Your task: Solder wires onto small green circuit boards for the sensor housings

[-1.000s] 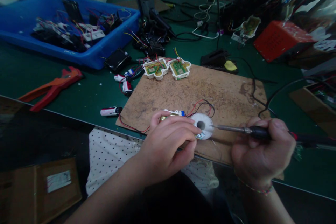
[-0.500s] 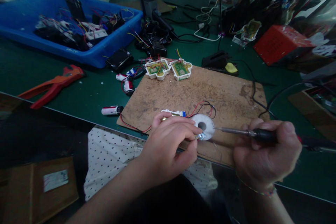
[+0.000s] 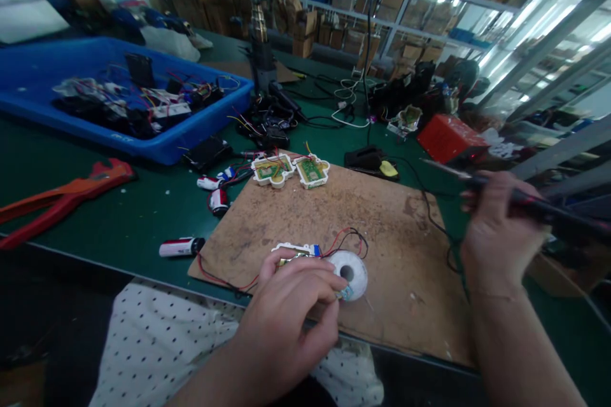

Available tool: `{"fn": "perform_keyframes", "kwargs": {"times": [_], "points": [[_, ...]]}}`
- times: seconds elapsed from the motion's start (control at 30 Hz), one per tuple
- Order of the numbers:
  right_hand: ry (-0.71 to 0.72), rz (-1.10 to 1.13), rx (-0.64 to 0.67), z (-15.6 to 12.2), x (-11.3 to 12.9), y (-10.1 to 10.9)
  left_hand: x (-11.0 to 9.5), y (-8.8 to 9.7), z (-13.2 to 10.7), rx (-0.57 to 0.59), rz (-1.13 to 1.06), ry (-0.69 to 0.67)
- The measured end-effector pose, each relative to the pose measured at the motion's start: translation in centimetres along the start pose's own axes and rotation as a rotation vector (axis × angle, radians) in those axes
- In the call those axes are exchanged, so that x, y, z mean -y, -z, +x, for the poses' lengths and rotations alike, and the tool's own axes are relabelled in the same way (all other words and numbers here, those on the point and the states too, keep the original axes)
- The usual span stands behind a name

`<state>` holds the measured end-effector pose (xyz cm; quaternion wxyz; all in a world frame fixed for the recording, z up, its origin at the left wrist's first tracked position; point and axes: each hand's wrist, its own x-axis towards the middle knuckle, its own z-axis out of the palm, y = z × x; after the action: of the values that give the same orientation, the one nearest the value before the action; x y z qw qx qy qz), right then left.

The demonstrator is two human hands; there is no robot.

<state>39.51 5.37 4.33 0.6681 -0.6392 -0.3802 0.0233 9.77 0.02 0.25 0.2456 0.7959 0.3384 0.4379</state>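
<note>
My left hand [image 3: 286, 318] is closed in a pinch on a small circuit board [image 3: 347, 293] at the near edge of a brown work board [image 3: 382, 216]. Its fingers rest beside a white solder spool [image 3: 351, 272]. A white casing with red and black wires [image 3: 296, 249] lies just behind the fingers. My right hand [image 3: 496, 229] is closed around a soldering iron [image 3: 520, 200], lifted up at the right with its tip pointing left, well away from the spool.
Two open white casings with green boards [image 3: 291, 170] sit at the board's far edge. A blue bin [image 3: 143, 140] of wired parts is at the back left, an orange tool [image 3: 62, 194] at the left, loose batteries [image 3: 181, 246], a black iron stand [image 3: 367, 159] and a red box [image 3: 449, 138] behind.
My right hand has lifted the soldering iron up and to the right, away from the spool. The view has tilted up and shows the shelves. My left hand keeps its pinch.
</note>
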Motion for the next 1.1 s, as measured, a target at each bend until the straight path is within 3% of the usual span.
{"fn": "perform_keyframes", "kwargs": {"times": [0.1, 0.17, 0.33, 0.5, 0.63, 0.8, 0.93, 1.1], "points": [[-0.003, -0.231, 0.087, 0.8, -2.1, -0.6, 0.0, 0.0, 0.1, -0.007, 0.0, -0.006], [-0.014, -0.232, 0.067, 0.6, -2.6, -0.7, 0.1, 0.1, 0.1, 0.019, -0.002, 0.007], [-0.07, -0.041, -0.062, -1.4, -1.1, 0.1, 0.3, 0.2, 0.0, 0.036, 0.005, -0.002], [-0.252, 0.38, -0.098, -5.3, 1.4, 0.7, 0.2, 0.4, -0.1, 0.054, -0.004, 0.014], [-0.398, 0.447, -0.032, -8.9, 2.4, 1.0, 0.2, 0.5, -0.2, 0.065, -0.004, 0.032], [-0.519, 0.493, -0.057, -11.2, 2.3, 1.0, 0.2, 0.4, 0.1, 0.075, -0.018, 0.056], [-0.5, 0.471, -0.051, -12.1, 1.8, 1.0, 0.3, 0.4, 0.1, 0.075, -0.017, 0.056], [-0.339, 0.414, 0.065, -12.9, 1.3, 1.4, 0.2, 0.7, 0.1, 0.105, -0.008, 0.051]]}}
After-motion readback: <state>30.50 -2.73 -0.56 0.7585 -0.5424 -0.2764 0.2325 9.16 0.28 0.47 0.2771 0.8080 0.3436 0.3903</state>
